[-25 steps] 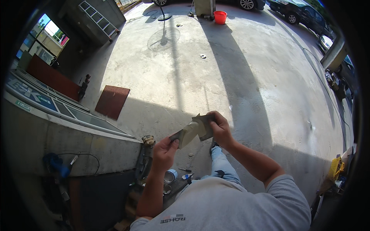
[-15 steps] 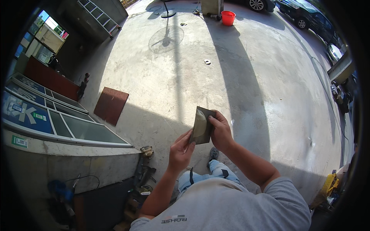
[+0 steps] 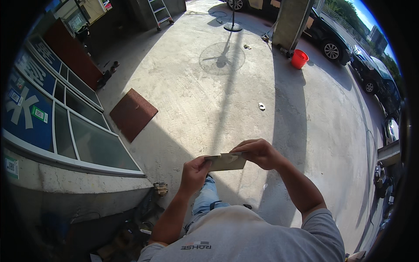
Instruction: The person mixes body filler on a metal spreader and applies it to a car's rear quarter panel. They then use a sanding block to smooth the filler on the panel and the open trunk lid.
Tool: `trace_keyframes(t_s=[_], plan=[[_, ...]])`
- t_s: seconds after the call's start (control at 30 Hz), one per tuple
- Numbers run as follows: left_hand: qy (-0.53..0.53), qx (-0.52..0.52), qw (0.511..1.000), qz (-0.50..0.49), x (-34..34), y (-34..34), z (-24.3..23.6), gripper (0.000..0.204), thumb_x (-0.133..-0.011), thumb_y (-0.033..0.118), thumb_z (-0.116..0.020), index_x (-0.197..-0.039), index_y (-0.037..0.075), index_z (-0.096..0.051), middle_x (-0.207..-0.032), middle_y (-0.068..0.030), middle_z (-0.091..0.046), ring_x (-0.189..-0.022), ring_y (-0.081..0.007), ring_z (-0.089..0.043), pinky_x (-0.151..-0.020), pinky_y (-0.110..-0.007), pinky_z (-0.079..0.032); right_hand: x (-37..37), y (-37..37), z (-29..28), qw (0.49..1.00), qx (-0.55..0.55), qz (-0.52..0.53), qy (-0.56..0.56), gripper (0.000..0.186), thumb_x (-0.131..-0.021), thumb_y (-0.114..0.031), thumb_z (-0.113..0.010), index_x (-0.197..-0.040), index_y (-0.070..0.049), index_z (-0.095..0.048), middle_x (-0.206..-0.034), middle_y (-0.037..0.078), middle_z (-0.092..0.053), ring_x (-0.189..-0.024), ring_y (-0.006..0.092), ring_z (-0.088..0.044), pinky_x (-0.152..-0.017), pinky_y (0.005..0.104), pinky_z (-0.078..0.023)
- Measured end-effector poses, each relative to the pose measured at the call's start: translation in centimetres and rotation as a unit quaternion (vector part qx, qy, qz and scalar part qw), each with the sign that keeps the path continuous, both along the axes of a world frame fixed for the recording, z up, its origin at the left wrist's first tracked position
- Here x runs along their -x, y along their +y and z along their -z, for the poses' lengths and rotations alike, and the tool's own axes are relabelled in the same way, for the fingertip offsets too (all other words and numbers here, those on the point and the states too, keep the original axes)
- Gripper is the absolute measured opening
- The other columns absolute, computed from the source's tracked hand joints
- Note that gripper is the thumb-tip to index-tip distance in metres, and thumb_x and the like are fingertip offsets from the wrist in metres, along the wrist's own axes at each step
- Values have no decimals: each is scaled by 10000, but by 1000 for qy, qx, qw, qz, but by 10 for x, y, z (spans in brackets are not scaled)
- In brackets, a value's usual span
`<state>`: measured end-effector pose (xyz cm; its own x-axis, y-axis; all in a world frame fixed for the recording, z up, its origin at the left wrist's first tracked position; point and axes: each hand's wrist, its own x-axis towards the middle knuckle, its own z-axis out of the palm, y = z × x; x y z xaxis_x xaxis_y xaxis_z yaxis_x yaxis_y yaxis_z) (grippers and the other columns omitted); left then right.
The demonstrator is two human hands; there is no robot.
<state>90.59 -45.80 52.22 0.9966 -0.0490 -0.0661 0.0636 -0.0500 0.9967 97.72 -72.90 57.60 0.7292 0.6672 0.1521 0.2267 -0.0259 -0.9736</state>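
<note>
In front of my body I hold a thin, stiff-looking grey-olive sheet (image 3: 228, 163), rectangular and about as wide as a palm. Its upper edge shows a step, as if two layers overlap or it is folded; which of these I cannot tell. My left hand (image 3: 193, 174) pinches its left end between thumb and fingers. At the upper right corner, my right hand (image 3: 262, 153) grips it, with the fingers over the top edge. The sheet is tilted so that I see it foreshortened.
A reddish-brown mat (image 3: 134, 114) lies on the concrete floor ahead to the left. White-framed window panels (image 3: 94, 139) stand on a ledge at left. Farther off are a red bucket (image 3: 299, 59), a pillar (image 3: 291, 26), a fan stand base (image 3: 232, 27), a ladder (image 3: 160, 13) and parked cars (image 3: 331, 46).
The sheet has turned from roughly upright to lying crosswise and tilted, and both hands have turned with it. My view has swung left, and my legs have shifted in a step.
</note>
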Motion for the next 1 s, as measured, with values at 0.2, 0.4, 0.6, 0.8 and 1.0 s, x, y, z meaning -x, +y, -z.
trace_keyframes(t_s=[0.2,0.4,0.6,0.8,1.0], plan=[[23,46,997,-58,-150,63,-14,187,-1010,63,-629,-1135,-40,-721,-887,-49,-752,-811,-63,-654,-726,-247,-538,-165,29,-5,941,266,109,-177,159,-968,-29,-625,-1092,-11,-723,-1042,163,-727,-934,306,-713,-813,404,-562],[19,24,997,-65,-302,70,-26,227,-1041,80,-611,-1196,-67,-687,-1020,-74,-736,-895,-109,-692,-843,-280,-593,-290,76,39,919,-114,326,190,201,-980,-65,-499,-1131,-23,-625,-980,-5,-622,-905,76,-566,-836,253,-469],[-6,-24,998,52,-473,25,-20,254,-1013,63,-650,-1215,-86,-687,-1001,-81,-744,-900,-94,-683,-839,-261,-571,-439,84,71,871,-224,367,236,200,-1003,-57,-498,-1155,-26,-625,-1035,46,-670,-951,109,-618,-863,283,-504],[-23,-147,980,132,-655,-36,-29,246,-962,58,-686,-1193,-21,-721,-880,-149,-749,-743,-116,-687,-676,-276,-541,-621,37,40,815,-324,356,322,214,-1039,-47,-478,-1218,-17,-592,-1117,81,-674,-1020,141,-656,-906,316,-544],[59,-11,997,58,-799,-19,-18,200,-1009,30,-607,-1145,-50,-729,-913,-59,-752,-810,-95,-682,-717,-263,-550,-794,6,1,930,-216,190,229,232,-1020,-73,-572,-1201,24,-680,-1061,55,-721,-977,110,-656,-891,291,-524]])
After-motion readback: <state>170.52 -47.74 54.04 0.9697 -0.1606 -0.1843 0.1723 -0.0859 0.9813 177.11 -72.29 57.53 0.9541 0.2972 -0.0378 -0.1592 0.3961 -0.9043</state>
